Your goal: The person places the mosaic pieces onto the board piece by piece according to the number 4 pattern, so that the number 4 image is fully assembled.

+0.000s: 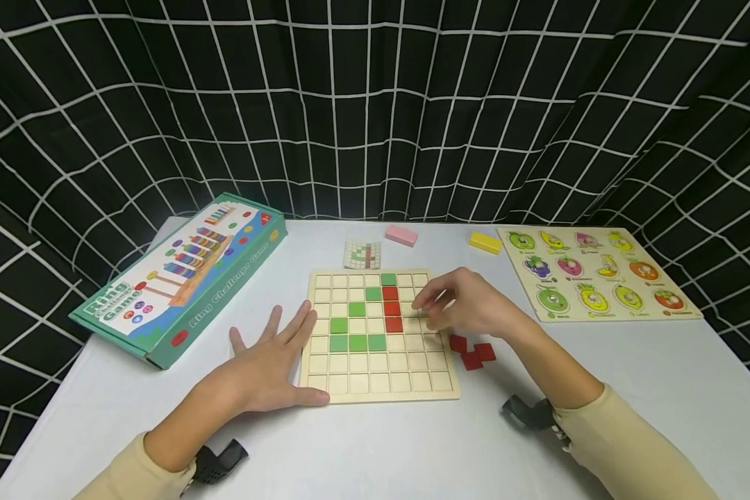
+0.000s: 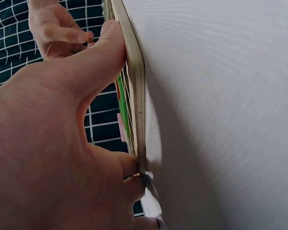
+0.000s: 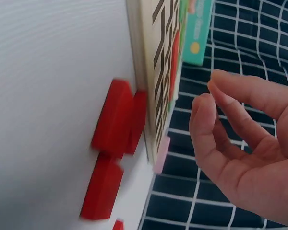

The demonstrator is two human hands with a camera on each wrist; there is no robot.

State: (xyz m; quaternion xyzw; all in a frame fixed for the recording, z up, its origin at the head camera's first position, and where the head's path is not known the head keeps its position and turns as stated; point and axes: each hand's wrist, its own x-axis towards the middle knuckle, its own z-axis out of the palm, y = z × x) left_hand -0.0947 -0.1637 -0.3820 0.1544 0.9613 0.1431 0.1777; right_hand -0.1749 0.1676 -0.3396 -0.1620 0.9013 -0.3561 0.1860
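Observation:
A wooden grid board [image 1: 406, 382] lies flat on the white table. Several green tiles [image 1: 357, 343] and a column of three red tiles [image 1: 391, 309] sit in its squares. My left hand [image 1: 259, 378] is spread at the board's left side, the thumb touching its near left corner and the fingers along the left edge. Over the right part of the board hovers my right hand [image 1: 465, 302], fingers bent and thumb close to the index finger; the right wrist view shows nothing between them. Loose red tiles [image 1: 471, 360] lie beside the board's right edge, below the right hand.
Behind the board is a small pattern card [image 1: 362, 255], with a pink block [image 1: 401, 236] and a yellow block [image 1: 485, 242] farther back. A green game box [image 1: 181, 278] lies at the left, a fruit puzzle board [image 1: 575, 312] at the right. A black gridded curtain [image 1: 375, 111] closes off the back.

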